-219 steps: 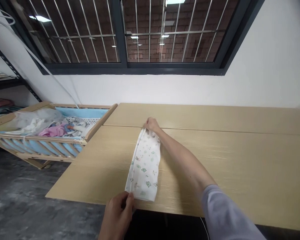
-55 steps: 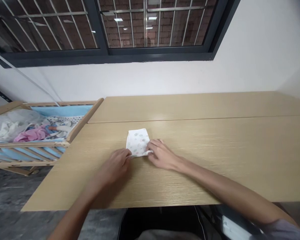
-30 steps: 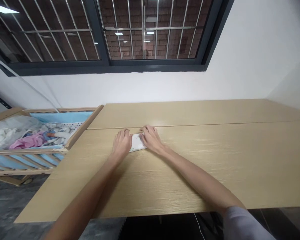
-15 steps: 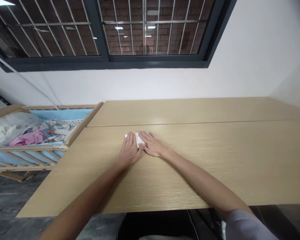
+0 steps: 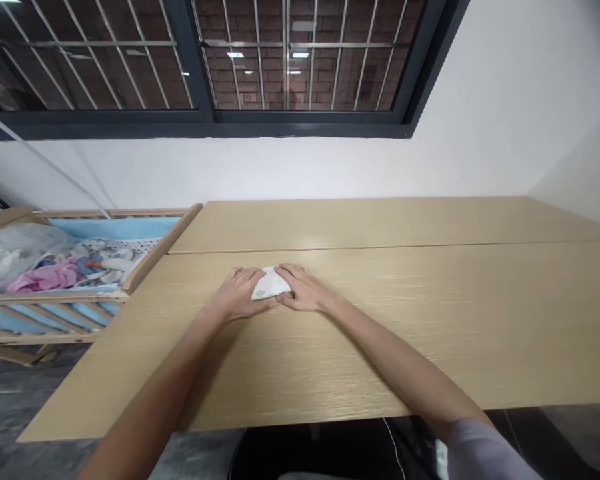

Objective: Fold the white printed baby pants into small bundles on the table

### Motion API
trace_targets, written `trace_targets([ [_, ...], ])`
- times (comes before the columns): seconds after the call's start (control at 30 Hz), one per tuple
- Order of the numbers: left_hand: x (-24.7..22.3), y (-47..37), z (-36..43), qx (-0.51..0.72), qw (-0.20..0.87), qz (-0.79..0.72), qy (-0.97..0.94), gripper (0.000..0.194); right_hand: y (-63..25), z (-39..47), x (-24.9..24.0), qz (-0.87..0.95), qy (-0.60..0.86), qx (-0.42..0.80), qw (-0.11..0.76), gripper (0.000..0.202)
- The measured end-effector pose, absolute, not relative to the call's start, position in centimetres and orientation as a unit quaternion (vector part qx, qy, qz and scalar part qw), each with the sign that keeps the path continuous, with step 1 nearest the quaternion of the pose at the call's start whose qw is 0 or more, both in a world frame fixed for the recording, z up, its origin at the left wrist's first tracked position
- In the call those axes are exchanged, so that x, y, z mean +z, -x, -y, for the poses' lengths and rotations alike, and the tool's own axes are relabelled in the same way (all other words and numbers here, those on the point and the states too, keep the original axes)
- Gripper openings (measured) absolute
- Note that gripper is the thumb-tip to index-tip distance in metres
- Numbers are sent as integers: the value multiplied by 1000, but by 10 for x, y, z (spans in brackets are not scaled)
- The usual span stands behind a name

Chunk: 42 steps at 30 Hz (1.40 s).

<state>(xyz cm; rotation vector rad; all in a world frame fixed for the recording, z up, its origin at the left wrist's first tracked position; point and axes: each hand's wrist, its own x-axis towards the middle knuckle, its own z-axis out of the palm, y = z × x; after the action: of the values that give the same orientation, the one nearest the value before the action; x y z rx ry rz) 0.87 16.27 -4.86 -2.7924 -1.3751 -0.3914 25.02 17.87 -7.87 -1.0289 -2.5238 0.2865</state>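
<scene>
A small folded white cloth [image 5: 271, 285] with a little printed mark near its lower left corner lies on the wooden tabletop [image 5: 410, 313]. My left hand [image 5: 241, 293] grips its left edge, fingers curved over the far side and thumb along the near side. On the opposite edge, my right hand [image 5: 303, 288] holds the cloth between fingers and thumb. The two thumbs come close together at the cloth's near side. Parts of the cloth under the fingers are hidden, so its full outline does not show.
At the left stands a wooden crib [image 5: 163, 250] with blue lining, holding a pink cloth [image 5: 47, 275], other rumpled fabrics and a clear plastic bag [image 5: 20, 247]. A seam crosses the tabletop. Behind are a white wall [image 5: 300, 167] and a barred window [image 5: 300, 123].
My left hand has shifted left, from lying flat on the cloth to gripping its left edge, uncovering more of it. My right hand's fingers have curled a little at the right edge.
</scene>
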Motion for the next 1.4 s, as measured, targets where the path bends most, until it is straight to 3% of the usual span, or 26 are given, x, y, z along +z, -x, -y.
trace_targets([
  [0.27,-52,-16,-165,-188,-23,484,855,38,-244,-204,-88,840,417,174,300,57],
  [0.4,-34,-19,-157,-250,-43,527,811,32,-245,-211,-61,763,419,300,390,45],
  [0.47,-24,-22,-151,-274,-82,532,797,34,-251,-212,-39,720,394,377,429,46],
  [0.53,-17,-27,-145,-304,-192,524,772,40,-258,-212,-18,694,393,424,429,48],
  [0.67,-21,-39,-133,-315,-400,518,687,68,-268,-215,-4,686,446,475,324,55],
  [0.8,-35,-46,-129,-193,-300,576,736,65,-268,-222,-32,705,462,472,259,56],
  [1.03,-45,-52,-132,-95,-181,627,751,55,-262,-236,-78,737,475,401,264,52],
  [1.23,-7,-65,-101,-73,-37,627,775,49,-264,-219,-52,818,427,272,274,36],
  [1.4,-19,-96,-43,-95,71,586,802,55,-257,-173,-20,908,295,194,226,49],
])
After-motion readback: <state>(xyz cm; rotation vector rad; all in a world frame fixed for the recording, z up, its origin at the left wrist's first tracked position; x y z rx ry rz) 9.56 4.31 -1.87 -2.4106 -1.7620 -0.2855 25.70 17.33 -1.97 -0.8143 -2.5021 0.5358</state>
